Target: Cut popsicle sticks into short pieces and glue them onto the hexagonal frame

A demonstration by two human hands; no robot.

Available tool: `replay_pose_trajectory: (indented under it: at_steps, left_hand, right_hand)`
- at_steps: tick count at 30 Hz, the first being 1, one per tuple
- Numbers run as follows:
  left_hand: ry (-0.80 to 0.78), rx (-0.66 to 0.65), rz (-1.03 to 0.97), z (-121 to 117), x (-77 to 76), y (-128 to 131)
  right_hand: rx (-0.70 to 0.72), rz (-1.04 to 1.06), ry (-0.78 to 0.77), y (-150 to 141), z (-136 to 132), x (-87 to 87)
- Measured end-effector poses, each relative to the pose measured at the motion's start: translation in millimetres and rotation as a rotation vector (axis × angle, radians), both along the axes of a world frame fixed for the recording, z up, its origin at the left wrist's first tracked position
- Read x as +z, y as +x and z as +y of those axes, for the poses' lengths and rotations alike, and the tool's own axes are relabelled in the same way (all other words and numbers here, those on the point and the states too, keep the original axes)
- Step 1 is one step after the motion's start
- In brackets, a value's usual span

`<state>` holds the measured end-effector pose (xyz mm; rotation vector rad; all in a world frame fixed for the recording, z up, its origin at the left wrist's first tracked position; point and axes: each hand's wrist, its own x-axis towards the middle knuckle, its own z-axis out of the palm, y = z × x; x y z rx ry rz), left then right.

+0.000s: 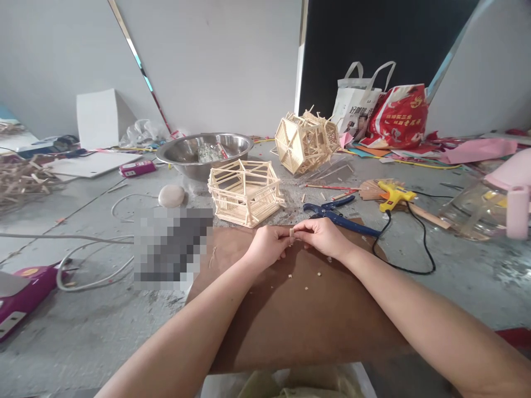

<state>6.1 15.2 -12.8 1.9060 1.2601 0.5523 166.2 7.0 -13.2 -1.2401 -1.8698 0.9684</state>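
Note:
Over the brown board [307, 326], my left hand [267, 247] and my right hand [323, 236] meet, their fingertips pinching a short piece of wooden stick [291, 236] held upright between them. Several tiny wood bits [319, 273] lie on the board below. Just beyond my left hand stands a hexagonal stick frame [246, 193] with an open top. A larger hexagonal stick model [307, 141] rests tilted farther back. Past my right hand lie blue cutting pliers [340, 215].
A yellow glue gun [394, 196] with a black cord sits to the right, near a clear jug with a pink lid [477, 210]. A metal bowl [178, 155] stands behind the frame. Power strips [31, 296] and grey cables lie left. Bags [398, 119] stand at the back.

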Motion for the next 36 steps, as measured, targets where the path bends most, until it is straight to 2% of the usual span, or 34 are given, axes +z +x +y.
replay_pose_trajectory:
  at_steps: [12,16,20,25,30,36]
  left_hand:
    - [-0.016,0.017,-0.031,1.5,0.2,3.5]
    - [-0.064,0.017,-0.068,1.1,1.2,4.5]
    - [-0.007,0.000,-0.057,-1.5,3.7,4.5]
    - [0.046,-0.052,-0.031,-5.7,5.4,3.0]
    - [0.072,-0.040,0.037,-8.9,4.9,4.4]
    - [0.074,-0.036,0.086,-9.5,2.8,4.6]
  right_hand:
    - [-0.046,0.044,-0.027,-3.3,0.5,0.7]
    - [-0.027,0.005,0.064,-1.7,0.3,1.4]
    - [-0.012,-0.068,0.201,-0.8,-0.7,1.3]
    - [0.028,-0.136,0.231,2.2,-5.3,7.1]
    - [0.063,-0.183,0.198,8.1,-7.9,13.8]
    - [0.081,-0.057,0.032,8.0,-4.1,12.1]
